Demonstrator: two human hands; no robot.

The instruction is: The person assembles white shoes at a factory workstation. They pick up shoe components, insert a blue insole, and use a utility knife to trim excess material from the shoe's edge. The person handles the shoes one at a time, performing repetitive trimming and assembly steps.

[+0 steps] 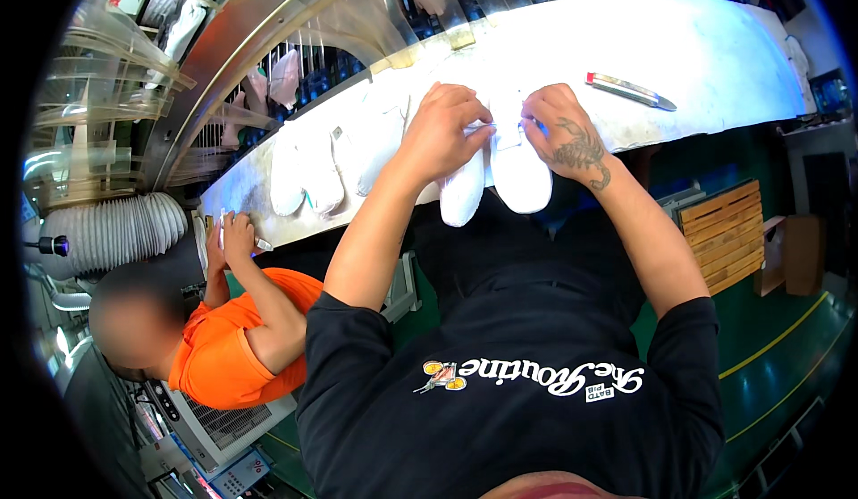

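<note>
Two white shoes (524, 177), seemingly bare uppers, lie side by side at the near edge of the white worktable, rounded toes toward me. My left hand (447, 133) is closed in a pinch at the back part of the left shoe (462, 197). On the other shoe, my right hand (563, 131) has its bent fingers and thumb closed at the opening, by a small pale patch. Glare washes out the detail between my fingertips. Several similar white shoes (380, 150) lie to the left of my left hand.
A slim silver tool with a red end (630, 91) lies on the white worktable (715, 52), right of my hands. At the table's left end works a person in an orange shirt (246, 338). Clear plastic strips hang behind the table. A wooden pallet (722, 235) stands at right.
</note>
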